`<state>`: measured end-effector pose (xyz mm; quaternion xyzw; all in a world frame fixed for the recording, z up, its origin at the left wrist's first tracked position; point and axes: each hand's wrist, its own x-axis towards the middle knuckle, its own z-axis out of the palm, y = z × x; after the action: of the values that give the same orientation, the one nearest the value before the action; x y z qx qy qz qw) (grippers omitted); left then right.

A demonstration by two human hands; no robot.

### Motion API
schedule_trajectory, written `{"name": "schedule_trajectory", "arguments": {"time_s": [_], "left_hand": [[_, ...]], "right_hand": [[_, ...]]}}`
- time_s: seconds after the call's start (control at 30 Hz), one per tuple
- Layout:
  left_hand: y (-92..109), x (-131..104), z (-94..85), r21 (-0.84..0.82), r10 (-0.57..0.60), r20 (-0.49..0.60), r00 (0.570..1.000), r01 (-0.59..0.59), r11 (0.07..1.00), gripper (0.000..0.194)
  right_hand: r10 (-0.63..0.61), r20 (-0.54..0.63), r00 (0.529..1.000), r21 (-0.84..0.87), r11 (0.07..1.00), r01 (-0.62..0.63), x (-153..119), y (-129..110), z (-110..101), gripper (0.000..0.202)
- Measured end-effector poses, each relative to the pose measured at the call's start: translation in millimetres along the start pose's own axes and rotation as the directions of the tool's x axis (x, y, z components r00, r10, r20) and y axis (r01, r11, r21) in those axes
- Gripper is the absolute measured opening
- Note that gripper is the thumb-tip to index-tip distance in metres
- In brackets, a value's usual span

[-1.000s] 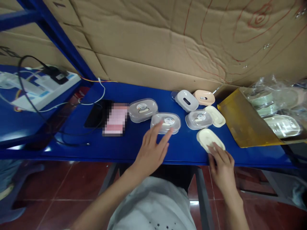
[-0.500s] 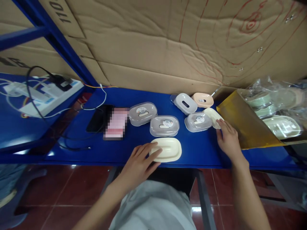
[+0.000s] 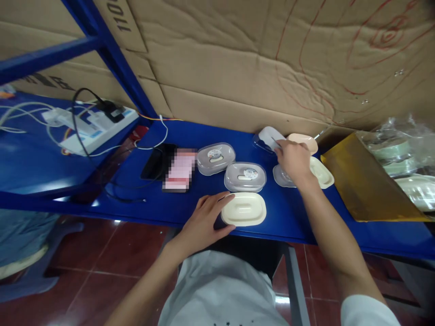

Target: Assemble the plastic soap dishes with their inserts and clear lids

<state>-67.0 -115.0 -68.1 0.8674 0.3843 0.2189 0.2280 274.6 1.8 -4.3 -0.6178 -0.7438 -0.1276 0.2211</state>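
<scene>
My left hand [image 3: 212, 216] has its thumb and fingertips at the two long edges of a cream oval plastic dish [image 3: 249, 210], which lies near the table's front edge. My right hand [image 3: 295, 158] reaches over the right group and pinches the edge of a pale grey oval dish [image 3: 269, 136], tilted up at its right end. Beneath the right hand, a clear-lidded oval dish [image 3: 282, 176] is partly hidden. A peach oval dish [image 3: 307, 142] and a second cream piece [image 3: 322, 172] lie just behind and right of that hand.
Two clear-lidded grey dishes [image 3: 216, 158] with round labels stand mid-table. Left of them are a pink-screened phone [image 3: 181, 170], a dark device [image 3: 156, 163] and a power strip [image 3: 102, 131] with cables. An open carton [image 3: 367, 181] of wrapped dishes stands right; cardboard backs the table.
My right hand has left the far cream piece, moved left and taken hold of the grey dish, which now tilts. My left hand has closed around the near cream dish's end. The view has shifted.
</scene>
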Motion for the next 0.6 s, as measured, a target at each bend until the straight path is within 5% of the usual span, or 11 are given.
{"name": "schedule_trajectory", "arguments": {"time_s": [0.13, 0.2, 0.3, 0.4, 0.6], "left_hand": [[-2.5, -1.1, -1.1, -0.068, -0.007, 0.021, 1.0, 0.008, 0.998, 0.091], [-3.4, -1.0, -1.7, -0.09, 0.009, 0.038, 0.999, -0.005, 0.996, 0.094], [-3.8, -0.5, -2.2, -0.105, 0.048, 0.071, 0.996, -0.041, 0.994, 0.09], [-3.3, -0.7, -1.3, -0.112, 0.045, 0.066, 0.997, -0.037, 0.993, 0.083], [-2.1, -4.0, 3.1, -0.121, -0.028, 0.003, 1.0, 0.028, 0.992, 0.089]], "right_hand": [[-0.132, -0.066, 0.989, 0.145, 0.979, 0.141, -73.7, -41.4, -55.1, 0.028], [-0.251, -0.039, 0.967, 0.308, 0.918, 0.251, -122.9, -66.9, -71.7, 0.035], [-0.271, 0.038, 0.962, 0.355, 0.904, 0.241, -177.8, -96.7, -74.4, 0.049], [-0.255, 0.069, 0.965, 0.28, 0.933, 0.226, -196.1, -108.2, -66.2, 0.056], [-0.257, 0.122, 0.959, 0.218, 0.949, 0.227, -191.3, -101.2, -67.3, 0.064]]}}
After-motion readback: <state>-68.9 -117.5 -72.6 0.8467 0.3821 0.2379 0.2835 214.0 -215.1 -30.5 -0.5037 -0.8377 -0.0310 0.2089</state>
